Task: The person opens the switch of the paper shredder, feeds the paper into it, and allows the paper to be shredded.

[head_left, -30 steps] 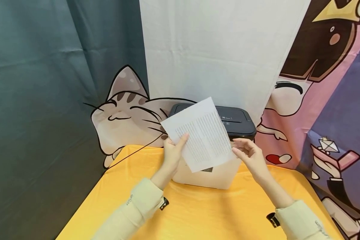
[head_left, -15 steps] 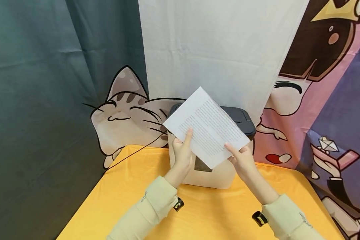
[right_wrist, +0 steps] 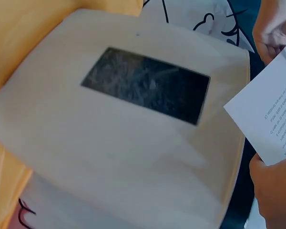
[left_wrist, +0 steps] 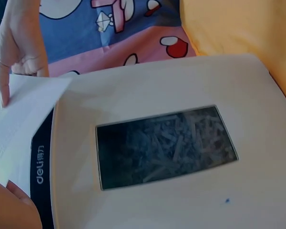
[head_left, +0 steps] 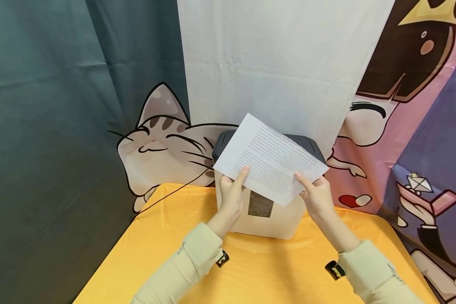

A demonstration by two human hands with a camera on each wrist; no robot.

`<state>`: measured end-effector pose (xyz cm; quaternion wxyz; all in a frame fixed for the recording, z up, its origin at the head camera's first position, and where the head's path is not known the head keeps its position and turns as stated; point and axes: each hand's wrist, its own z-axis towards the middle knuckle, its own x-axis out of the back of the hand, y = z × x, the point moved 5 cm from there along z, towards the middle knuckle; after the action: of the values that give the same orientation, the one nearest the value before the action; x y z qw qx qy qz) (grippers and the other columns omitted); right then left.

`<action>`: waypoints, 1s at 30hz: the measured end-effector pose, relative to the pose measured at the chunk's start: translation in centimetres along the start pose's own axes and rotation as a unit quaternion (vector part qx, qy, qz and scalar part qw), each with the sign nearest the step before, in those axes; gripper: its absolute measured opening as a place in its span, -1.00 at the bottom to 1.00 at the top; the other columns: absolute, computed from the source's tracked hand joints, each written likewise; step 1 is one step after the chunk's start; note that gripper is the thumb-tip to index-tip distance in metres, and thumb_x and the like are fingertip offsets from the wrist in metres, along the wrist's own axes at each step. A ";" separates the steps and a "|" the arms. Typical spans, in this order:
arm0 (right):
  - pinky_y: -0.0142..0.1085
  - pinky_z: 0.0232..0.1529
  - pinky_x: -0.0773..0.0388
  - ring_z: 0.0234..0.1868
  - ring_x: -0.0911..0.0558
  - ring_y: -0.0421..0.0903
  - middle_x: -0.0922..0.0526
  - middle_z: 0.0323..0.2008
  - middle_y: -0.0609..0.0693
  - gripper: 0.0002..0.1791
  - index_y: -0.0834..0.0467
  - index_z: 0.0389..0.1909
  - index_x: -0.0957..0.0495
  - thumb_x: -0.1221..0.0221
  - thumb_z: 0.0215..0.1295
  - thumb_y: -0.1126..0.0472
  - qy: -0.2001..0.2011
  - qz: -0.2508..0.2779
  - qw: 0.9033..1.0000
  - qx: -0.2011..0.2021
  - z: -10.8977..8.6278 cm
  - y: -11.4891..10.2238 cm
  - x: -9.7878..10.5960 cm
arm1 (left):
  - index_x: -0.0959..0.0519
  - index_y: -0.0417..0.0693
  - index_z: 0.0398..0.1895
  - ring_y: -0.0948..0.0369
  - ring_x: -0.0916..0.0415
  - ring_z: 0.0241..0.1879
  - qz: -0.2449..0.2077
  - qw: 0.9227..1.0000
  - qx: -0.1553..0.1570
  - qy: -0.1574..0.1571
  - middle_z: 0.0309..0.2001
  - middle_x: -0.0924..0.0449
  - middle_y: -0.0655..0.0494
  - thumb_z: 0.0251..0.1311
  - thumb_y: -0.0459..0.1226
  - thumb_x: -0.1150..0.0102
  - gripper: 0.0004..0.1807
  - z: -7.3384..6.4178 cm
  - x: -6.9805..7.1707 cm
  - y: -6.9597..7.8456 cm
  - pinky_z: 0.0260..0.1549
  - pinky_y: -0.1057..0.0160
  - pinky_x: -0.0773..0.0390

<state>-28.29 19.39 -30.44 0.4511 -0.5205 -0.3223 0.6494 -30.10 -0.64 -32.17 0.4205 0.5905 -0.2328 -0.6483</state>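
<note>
A printed sheet of paper [head_left: 270,158] is held tilted in front of a paper shredder's dark top. My left hand [head_left: 231,198] pinches its lower left edge, thumb over the print. On the right side my right hand [head_left: 318,197] pinches the sheet the same way. The shredder [head_left: 281,223] has a pale body and a front window [left_wrist: 167,148] with paper strips behind it. Its dark rim [left_wrist: 42,157] carries a "deli" label in the left wrist view. The sheet covers much of the shredder's top, and its feed slot is hidden.
The shredder stands on a table with a yellow cloth [head_left: 251,270], against a white curtain [head_left: 281,63]. A dark green curtain [head_left: 53,126] hangs at left, a cartoon-printed cloth [head_left: 422,147] at right. A thin dark cord [head_left: 167,194] runs left from the shredder.
My right hand, at first by the sheet's right edge, now grips it. The sheet has turned clockwise so its long side lies more level, and it has shifted slightly right.
</note>
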 end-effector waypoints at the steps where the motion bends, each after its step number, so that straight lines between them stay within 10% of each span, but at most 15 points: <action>1: -0.42 -0.21 -0.61 -0.24 -0.68 -0.29 -0.71 -0.26 -0.24 -0.71 -0.06 -0.21 -0.60 -0.07 0.31 0.41 -0.004 -0.001 1.000 0.007 0.1 -0.3 0.1 | -0.54 -0.25 -0.03 0.36 -0.65 -0.31 0.001 1.000 0.000 -0.001 -0.26 -0.71 0.20 0.21 -0.40 -0.15 -0.74 0.1 0.0 0.1 -0.24 0.35 -0.62; 11: -0.49 -0.23 -0.59 -0.28 -0.68 -0.32 -0.71 -0.27 -0.24 -0.76 -0.01 -0.17 -0.58 -0.14 0.26 0.38 -0.022 -0.086 0.993 0.079 1.9 -3.3 0.6 | -0.42 -0.26 0.10 0.38 -0.61 -0.44 0.101 0.989 -0.082 -0.073 -0.34 -0.67 0.12 0.16 -0.49 -0.16 -0.59 1.9 1.6 2.8 -0.44 0.41 -0.60; 19: -0.52 -0.34 -0.58 -0.35 -0.67 -0.36 -0.71 -0.36 -0.29 -0.79 -0.06 -0.23 -0.59 -0.17 0.25 0.34 -0.037 -0.198 0.972 0.122 3.4 -5.2 0.4 | -0.54 -0.29 -0.05 0.44 -0.54 -0.36 0.279 0.938 -0.156 -0.131 -0.18 -0.65 -0.25 0.11 -0.36 -0.28 -0.67 4.4 0.6 5.8 -0.36 0.49 -0.51; 30: -0.61 -0.21 -0.52 -0.23 -0.65 -0.44 -0.66 -0.27 -0.45 -0.76 0.11 -0.04 -0.60 -0.16 0.28 0.30 -0.080 -0.314 0.926 0.191 5.6 -8.3 0.0 | -0.63 -0.30 -0.36 0.39 -0.53 -0.44 0.347 0.901 -0.194 -0.172 -0.33 -0.67 -0.21 0.11 -0.29 -0.30 -0.81 7.7 -1.9 8.1 -0.41 0.44 -0.49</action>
<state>-31.59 22.90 -21.66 0.6959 -0.2428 -0.3738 0.5631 -35.40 -4.94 -23.09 0.6781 0.2584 -0.3612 -0.5856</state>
